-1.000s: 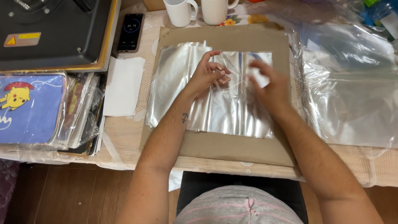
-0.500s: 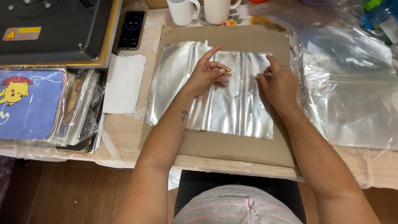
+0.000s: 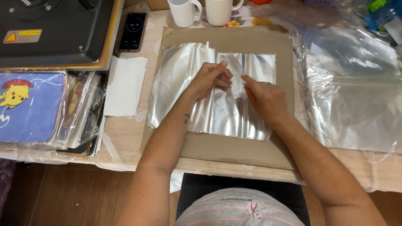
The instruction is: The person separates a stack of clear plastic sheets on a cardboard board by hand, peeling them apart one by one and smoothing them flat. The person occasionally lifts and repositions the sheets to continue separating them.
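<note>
1. Two hands: the left hand and the right hand.
2. One shiny silver sheet.
3. One brown cardboard sheet.
4. Two white mugs: one mug and another mug.
5. One phone.
6. One white paper.
7. One black machine.

Single head camera, looking steeply down, close over table.

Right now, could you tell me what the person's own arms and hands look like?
Both forearms are bare, with no sleeves, gloves or watch showing. The left forearm carries a small dark tattoo near the wrist. The left hand and right hand show no clear rings.
</note>
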